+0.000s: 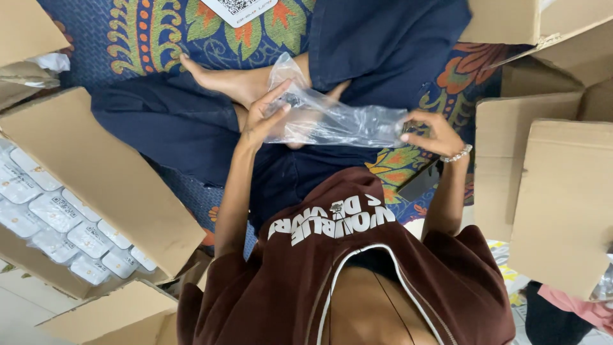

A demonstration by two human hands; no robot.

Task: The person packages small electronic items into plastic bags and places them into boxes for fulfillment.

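both arms stretched out over the lap, left hand (265, 115) with fingers spread flat, right hand (431, 132) pinching, bracelet on the wrist

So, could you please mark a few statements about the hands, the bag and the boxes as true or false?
1. The left hand and the right hand both hold a clear plastic bag. True.
2. The right wrist is bare. False: it wears a beaded bracelet.
3. The open cardboard box on the left holds white packets. True.
4. The legs rest on plain grey floor. False: a blue patterned cloth lies under them.
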